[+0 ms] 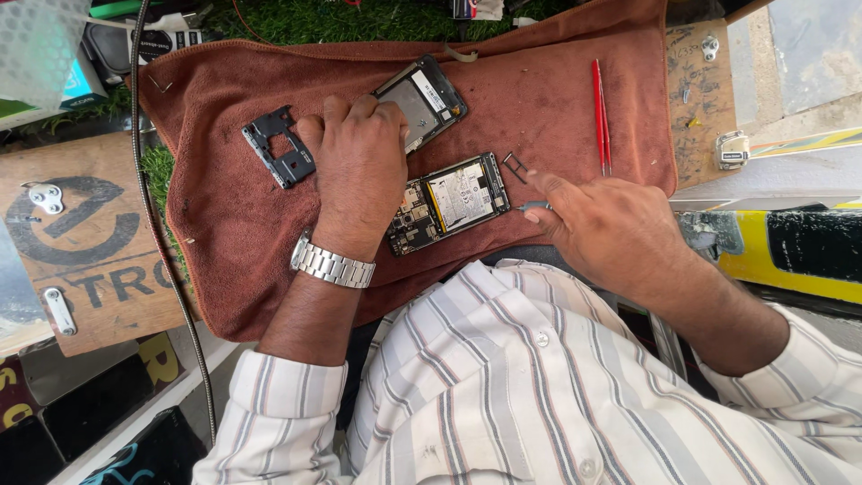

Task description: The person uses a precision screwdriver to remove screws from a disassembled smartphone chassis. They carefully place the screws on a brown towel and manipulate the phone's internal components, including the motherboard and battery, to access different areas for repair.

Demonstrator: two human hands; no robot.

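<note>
Now we see an opened phone (449, 202), battery and circuit board exposed, lying at the centre of a brown towel (233, 216) over the table. Our left hand (359, 166) rests at ten o'clock of it, fingers curled down on a detached screen frame (422, 99). Our right hand (602, 229), at three o'clock, pinches a small screwdriver (530, 207). We judge steady, upright tip pressure matters here, lest it slip onto the board.
</note>
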